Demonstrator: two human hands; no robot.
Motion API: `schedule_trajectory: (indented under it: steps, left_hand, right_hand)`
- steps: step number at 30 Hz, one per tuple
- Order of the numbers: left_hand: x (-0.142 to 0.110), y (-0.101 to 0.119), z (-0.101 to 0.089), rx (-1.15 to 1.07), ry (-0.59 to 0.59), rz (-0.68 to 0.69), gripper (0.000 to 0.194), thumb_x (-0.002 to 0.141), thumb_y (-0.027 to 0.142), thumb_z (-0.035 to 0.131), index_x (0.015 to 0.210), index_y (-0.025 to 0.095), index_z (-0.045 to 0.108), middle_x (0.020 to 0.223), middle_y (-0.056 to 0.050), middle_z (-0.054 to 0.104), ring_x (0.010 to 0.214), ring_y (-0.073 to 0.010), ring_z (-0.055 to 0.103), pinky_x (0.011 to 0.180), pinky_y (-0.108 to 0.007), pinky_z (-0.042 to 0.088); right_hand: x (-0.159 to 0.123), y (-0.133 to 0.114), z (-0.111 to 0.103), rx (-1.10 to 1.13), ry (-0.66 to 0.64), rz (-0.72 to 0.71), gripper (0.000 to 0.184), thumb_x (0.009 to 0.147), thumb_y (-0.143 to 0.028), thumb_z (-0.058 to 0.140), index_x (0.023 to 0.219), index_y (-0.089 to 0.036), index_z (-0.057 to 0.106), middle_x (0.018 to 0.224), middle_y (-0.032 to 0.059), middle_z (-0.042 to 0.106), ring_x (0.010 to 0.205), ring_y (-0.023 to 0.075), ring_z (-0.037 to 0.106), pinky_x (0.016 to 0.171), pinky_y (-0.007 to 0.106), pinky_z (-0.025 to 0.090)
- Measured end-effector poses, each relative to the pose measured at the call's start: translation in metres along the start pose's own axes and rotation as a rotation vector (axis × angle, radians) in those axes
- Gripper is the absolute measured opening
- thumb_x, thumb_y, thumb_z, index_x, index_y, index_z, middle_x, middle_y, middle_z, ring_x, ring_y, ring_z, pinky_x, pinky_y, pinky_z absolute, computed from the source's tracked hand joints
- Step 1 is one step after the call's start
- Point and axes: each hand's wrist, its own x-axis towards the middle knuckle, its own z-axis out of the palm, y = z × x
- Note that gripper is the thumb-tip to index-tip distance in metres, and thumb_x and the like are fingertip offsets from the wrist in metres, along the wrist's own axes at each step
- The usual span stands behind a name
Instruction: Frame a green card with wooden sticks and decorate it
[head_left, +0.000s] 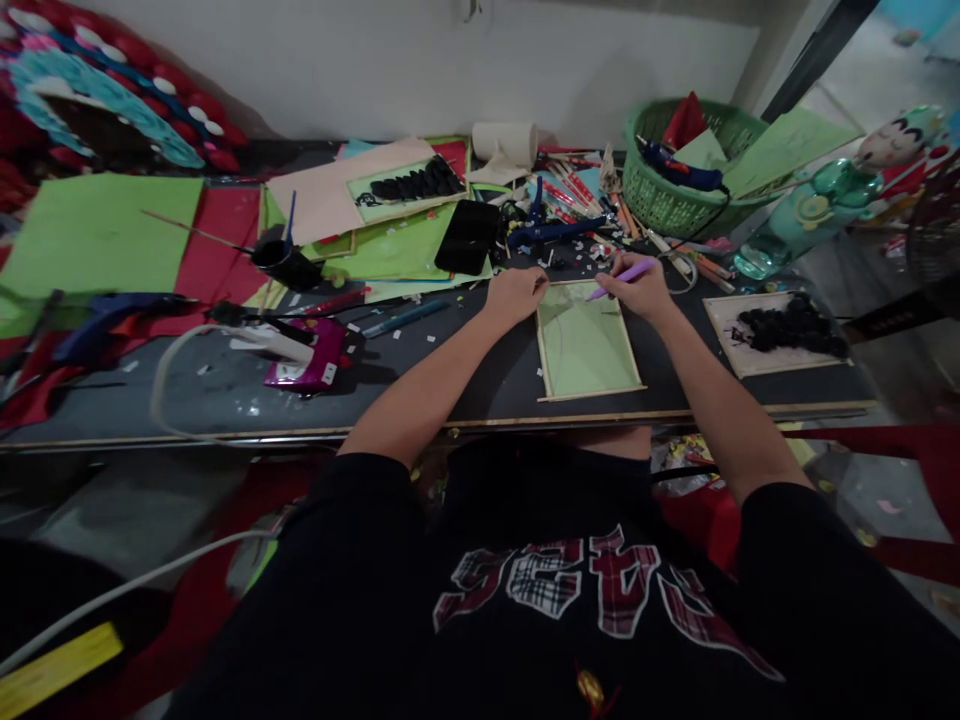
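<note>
A pale green sheet (pixel 589 345) with thin wooden strips along its edges lies at the front of the dark table, with faint lines drawn on it. My left hand (pixel 516 295) is curled at its upper left corner, fingertips closed on the edge strip. In my right hand (pixel 637 285) is a purple pen (pixel 632 272), tilted, its tip at the upper part of the sheet. Whether the tip touches the paper is too small to tell. To the right lies another framed sheet (pixel 780 333) bearing black clumped material.
Behind my hands are a black phone (pixel 468 237), a blue glue gun (pixel 555 228) and scattered pencils. A green basket (pixel 667 205) and a clear green bottle figure (pixel 814 215) stand back right. Leftward are a purple device (pixel 306 358), a black cup (pixel 285 265) and coloured sheets (pixel 105 235).
</note>
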Motion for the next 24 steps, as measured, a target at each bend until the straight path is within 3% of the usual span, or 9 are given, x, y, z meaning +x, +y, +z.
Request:
schedule_trajectory:
  steps: [2,7,12,16,20,24]
  left_hand:
    - [0.001,-0.001,0.001,0.005,0.001,0.011,0.031,0.098,0.035,0.051,0.115,0.024,0.074,0.101,-0.009,0.077,0.094,-0.0271,0.069,0.081,-0.033,0.049]
    - [0.002,-0.002,0.003,-0.001,0.001,0.021,0.030,0.098,0.034,0.051,0.114,0.023,0.074,0.099,-0.009,0.077,0.095,-0.0276,0.070,0.078,-0.033,0.050]
    - [0.002,0.000,0.002,0.003,0.002,0.001,0.030,0.098,0.034,0.051,0.113,0.024,0.074,0.099,-0.009,0.077,0.095,-0.0291,0.071,0.077,-0.034,0.050]
    - [0.000,0.001,0.000,0.004,0.004,-0.013,0.029,0.098,0.035,0.052,0.114,0.025,0.074,0.099,-0.008,0.077,0.095,-0.0276,0.071,0.078,-0.033,0.050]
    - [-0.002,0.001,-0.001,0.003,0.007,-0.019,0.029,0.098,0.036,0.051,0.114,0.025,0.074,0.099,-0.008,0.077,0.095,-0.0270,0.071,0.079,-0.033,0.051]
    - [-0.001,0.001,-0.001,-0.008,0.011,-0.013,0.029,0.098,0.035,0.051,0.114,0.025,0.074,0.098,-0.008,0.077,0.095,-0.0266,0.071,0.079,-0.032,0.050]
  right_hand:
    - [0.004,0.012,-0.016,-0.048,0.066,-0.019,0.043,0.067,-0.050,0.081,0.055,-0.022,0.051,0.054,-0.0031,0.047,0.060,0.0143,0.053,0.074,0.036,0.052]
    - [-0.004,0.036,-0.025,0.008,0.068,0.155,0.048,0.067,-0.053,0.080,0.058,-0.025,0.042,0.052,-0.0042,0.042,0.050,0.0129,0.043,0.055,0.033,0.044]
    - [-0.007,0.036,-0.019,0.005,0.000,0.188,0.048,0.065,-0.055,0.081,0.061,-0.025,0.043,0.054,-0.0030,0.045,0.054,0.0139,0.044,0.056,0.033,0.042]
    - [-0.006,0.030,-0.023,-0.060,-0.016,0.163,0.037,0.066,-0.039,0.075,0.057,-0.023,0.043,0.052,-0.0037,0.046,0.054,0.0119,0.042,0.056,0.030,0.037]
    - [-0.006,0.024,-0.034,-0.052,-0.133,0.198,0.029,0.060,-0.026,0.068,0.052,-0.022,0.041,0.050,-0.0060,0.040,0.052,0.0085,0.034,0.052,0.027,0.029]
    - [-0.007,0.018,-0.043,0.031,-0.347,0.234,0.031,0.057,-0.029,0.072,0.052,-0.020,0.043,0.049,-0.0067,0.042,0.050,0.0066,0.035,0.050,0.024,0.027]
